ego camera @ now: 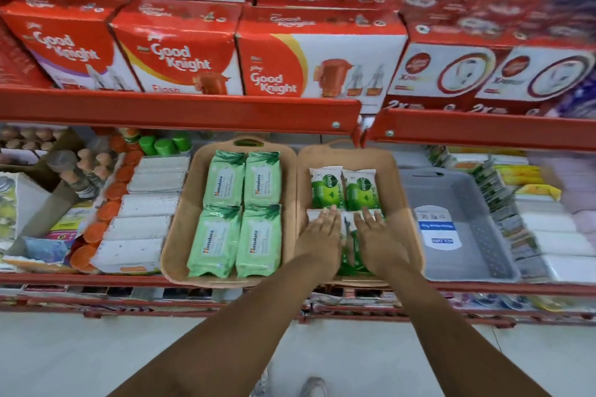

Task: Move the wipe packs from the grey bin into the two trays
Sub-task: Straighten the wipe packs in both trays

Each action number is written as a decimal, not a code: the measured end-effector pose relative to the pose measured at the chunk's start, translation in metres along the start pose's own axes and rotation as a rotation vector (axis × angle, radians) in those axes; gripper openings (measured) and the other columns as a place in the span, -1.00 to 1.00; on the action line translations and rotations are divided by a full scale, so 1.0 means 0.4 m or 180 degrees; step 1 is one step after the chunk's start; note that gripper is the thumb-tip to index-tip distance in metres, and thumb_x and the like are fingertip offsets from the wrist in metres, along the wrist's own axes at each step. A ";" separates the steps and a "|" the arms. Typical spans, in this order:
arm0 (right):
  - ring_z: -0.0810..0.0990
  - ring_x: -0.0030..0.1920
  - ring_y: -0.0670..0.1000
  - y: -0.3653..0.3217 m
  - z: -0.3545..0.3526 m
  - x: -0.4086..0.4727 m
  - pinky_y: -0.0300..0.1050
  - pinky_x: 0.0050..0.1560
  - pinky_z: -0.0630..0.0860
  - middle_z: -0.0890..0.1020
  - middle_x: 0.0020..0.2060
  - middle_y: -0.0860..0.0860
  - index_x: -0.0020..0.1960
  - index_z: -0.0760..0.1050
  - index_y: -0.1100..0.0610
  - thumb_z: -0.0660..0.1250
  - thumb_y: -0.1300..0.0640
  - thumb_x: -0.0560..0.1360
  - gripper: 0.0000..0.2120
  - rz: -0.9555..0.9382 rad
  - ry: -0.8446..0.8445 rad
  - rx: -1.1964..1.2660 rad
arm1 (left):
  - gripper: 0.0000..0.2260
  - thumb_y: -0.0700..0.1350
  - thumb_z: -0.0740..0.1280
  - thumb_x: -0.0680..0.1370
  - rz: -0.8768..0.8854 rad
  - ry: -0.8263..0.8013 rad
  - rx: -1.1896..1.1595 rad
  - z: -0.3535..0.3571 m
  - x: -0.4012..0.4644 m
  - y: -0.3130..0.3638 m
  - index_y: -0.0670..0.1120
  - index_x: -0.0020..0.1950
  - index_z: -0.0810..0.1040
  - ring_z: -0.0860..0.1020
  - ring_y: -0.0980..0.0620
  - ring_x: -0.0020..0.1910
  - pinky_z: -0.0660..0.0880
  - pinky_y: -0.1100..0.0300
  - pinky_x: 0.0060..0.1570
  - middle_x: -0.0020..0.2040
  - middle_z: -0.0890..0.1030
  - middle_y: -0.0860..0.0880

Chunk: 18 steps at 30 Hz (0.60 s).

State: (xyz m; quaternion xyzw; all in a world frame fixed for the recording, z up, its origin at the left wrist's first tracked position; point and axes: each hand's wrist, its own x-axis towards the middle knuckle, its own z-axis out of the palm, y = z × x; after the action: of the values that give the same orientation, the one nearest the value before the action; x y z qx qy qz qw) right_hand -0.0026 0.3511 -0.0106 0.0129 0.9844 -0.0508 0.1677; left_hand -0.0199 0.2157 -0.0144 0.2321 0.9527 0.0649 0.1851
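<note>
Two tan trays stand side by side on the shelf. The left tray [180,229] holds several light green Himalaya wipe packs [240,213], laid flat in rows. In the right tray [398,177], two dark green Dettol packs [343,192] lie at the back. My left hand [322,235] and my right hand [375,237] rest flat, fingers spread, on two more Dettol packs [350,255] at the tray's front, mostly hiding them. The grey bin [467,235] to the right shows only a label on its floor.
Red Good Knight boxes [180,51] fill the shelf above, whose red rail [180,109] overhangs the trays' back. White packs [142,226] and orange caps [106,209] sit left of the trays. Stacked sachets and white packs [548,235] lie right of the bin.
</note>
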 end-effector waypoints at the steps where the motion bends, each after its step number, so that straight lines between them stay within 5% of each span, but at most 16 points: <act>1: -0.09 0.56 0.12 0.021 0.004 0.009 0.05 0.55 -0.03 -0.12 0.56 0.08 0.55 -0.17 0.12 -0.02 0.20 0.62 -0.44 -0.0041 -0.0073 -0.0119 | -0.47 -0.08 -0.05 0.63 -0.0106 -0.0175 0.0027 0.008 0.017 0.010 -0.14 0.50 -0.27 -0.25 -0.01 0.49 -0.23 0.09 0.42 0.52 -0.28 -0.05; 6: -0.14 0.56 0.03 0.070 0.024 0.028 -0.01 0.51 0.01 -0.17 0.56 0.00 0.55 -0.23 0.09 -0.03 0.17 0.64 -0.43 -0.0173 -0.0425 -0.0152 | -0.38 -0.01 0.00 0.63 -0.0309 -0.0718 -0.0046 0.051 0.051 0.027 -0.13 0.45 -0.40 -0.35 0.01 0.45 -0.31 0.09 0.40 0.46 -0.43 -0.06; 18: -0.27 0.55 0.05 0.073 0.046 0.019 -0.01 0.51 -0.16 -0.32 0.53 0.05 0.52 -0.37 0.13 -0.02 0.13 0.65 -0.37 -0.0163 -0.0807 0.0041 | -0.34 0.18 -0.11 0.60 -0.0288 -0.1093 -0.0262 0.052 0.047 0.036 -0.13 0.42 -0.46 -0.41 0.00 0.42 -0.36 0.07 0.37 0.42 -0.50 -0.08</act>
State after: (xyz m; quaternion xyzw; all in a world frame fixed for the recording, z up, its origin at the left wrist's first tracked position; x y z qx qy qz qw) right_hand -0.0024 0.3783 -0.0330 -0.0176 0.9550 -0.0626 0.2894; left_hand -0.0211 0.2381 -0.0367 0.1889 0.9131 0.0549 0.3571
